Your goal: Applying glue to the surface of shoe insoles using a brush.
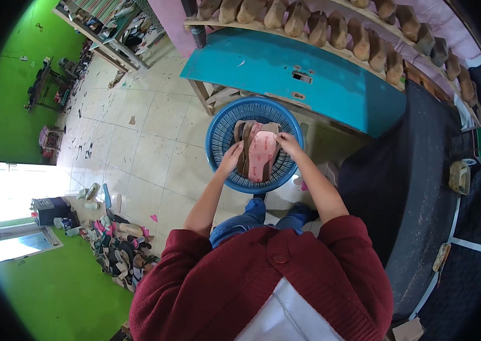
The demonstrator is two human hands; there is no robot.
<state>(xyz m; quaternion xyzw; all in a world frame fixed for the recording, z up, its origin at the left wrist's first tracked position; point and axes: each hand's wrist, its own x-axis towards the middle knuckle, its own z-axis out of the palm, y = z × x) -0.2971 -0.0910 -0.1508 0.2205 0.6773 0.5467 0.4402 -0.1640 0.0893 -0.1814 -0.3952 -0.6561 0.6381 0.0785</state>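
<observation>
Over blue basket (220, 128), both hands' (232, 154) grip holds pink insole (263, 153).

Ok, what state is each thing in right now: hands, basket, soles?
Left hand: on the brown soles' edge, grip unclear.
Right hand: touching the pink shoe sole, grip unclear.
Round blue plastic basket: upright, holding soles.
Brown soles: stacked in the basket.

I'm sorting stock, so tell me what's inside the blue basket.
The blue basket holds a pink insole on top, with brown soles beside and under it. Both hands cover parts of the pile; anything deeper is hidden.
</observation>
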